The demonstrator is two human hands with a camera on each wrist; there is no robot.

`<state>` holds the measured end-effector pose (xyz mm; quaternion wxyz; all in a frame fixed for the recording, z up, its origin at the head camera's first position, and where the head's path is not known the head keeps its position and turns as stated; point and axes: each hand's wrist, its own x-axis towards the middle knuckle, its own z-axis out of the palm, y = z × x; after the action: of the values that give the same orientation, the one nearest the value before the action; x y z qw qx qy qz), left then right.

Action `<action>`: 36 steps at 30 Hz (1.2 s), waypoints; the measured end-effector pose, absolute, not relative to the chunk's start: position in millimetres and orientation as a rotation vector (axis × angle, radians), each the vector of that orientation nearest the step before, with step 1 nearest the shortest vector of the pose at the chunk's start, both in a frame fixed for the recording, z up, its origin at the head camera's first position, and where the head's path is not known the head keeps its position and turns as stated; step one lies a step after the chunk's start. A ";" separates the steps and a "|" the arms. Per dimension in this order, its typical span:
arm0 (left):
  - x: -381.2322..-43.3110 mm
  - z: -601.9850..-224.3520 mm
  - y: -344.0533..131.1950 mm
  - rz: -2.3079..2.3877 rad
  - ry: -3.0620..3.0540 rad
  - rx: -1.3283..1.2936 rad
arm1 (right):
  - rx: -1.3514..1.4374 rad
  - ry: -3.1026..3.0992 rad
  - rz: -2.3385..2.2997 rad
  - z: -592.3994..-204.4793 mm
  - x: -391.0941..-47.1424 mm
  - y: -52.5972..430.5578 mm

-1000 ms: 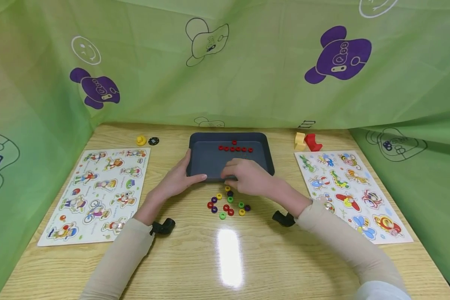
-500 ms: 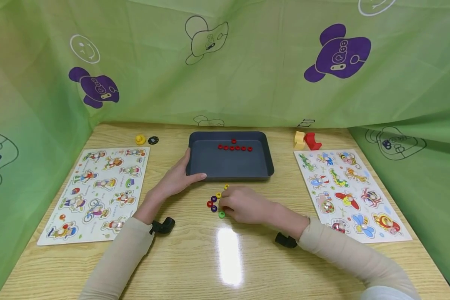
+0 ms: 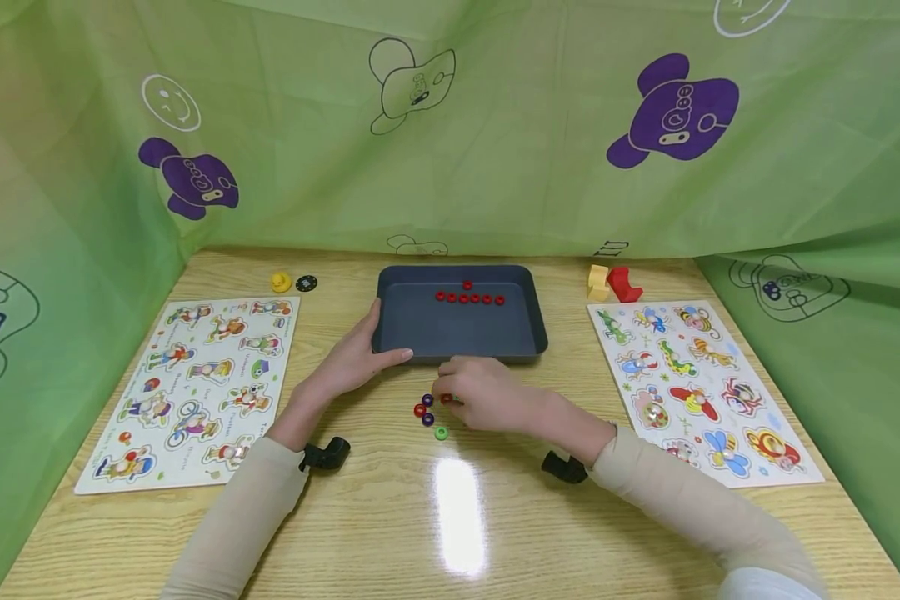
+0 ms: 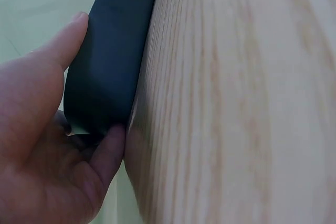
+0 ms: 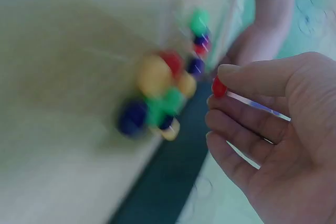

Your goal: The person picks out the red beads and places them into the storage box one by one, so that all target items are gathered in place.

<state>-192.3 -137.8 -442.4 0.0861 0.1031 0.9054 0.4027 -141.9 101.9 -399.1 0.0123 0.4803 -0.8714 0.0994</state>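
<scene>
Fingers and thumb of my left hand point(image 3: 351, 358) hold the near left corner of a dark grey tray point(image 4: 113, 51). My right hand point(image 3: 487, 393) is over the table just in front of the tray, pinching a small red bead point(image 5: 219, 86) between thumb and index finger. Several red beads point(image 3: 476, 298) lie in a row inside the tray, with another single one behind them. Left of the right hand, purple, red and green beads point(image 3: 441, 433) rest on the table. More beads, blurred yellow, green and purple ones point(image 5: 155, 77), show in the right wrist view, mostly hidden by the hand from above.
A picture puzzle board point(image 3: 210, 367) lies on the left and another puzzle board point(image 3: 690, 383) on the right. Behind them are a yellow duck point(image 3: 281, 282), a black disc point(image 3: 307, 283), and yellow point(image 3: 598, 283) and red blocks point(image 3: 625, 285). A green curtain point(image 3: 495, 125) surrounds the table.
My right hand first moved from the tray's front edge toward the beads nearer me, then back a little toward the tray, now with a red bead. The left hand has stayed on the tray.
</scene>
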 end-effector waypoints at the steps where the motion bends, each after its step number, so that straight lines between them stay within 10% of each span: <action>1: -192.3 -442.3 -138.0 1.198 2.697 0.307 | 1.469 -2.726 0.330 -394.5 -146.4 101.7; 21: -193.4 -443.2 -139.2 1.161 2.684 0.294 | 1.023 -2.961 0.467 -392.2 -270.7 70.8; 36: -191.5 -441.9 -138.4 1.171 2.695 0.296 | 0.918 -3.054 0.242 -406.5 -298.3 53.1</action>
<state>-191.5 -138.4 -441.9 0.0943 0.0997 0.9085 0.3947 -298.3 53.1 -406.5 -0.0283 0.2868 -0.9546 0.0756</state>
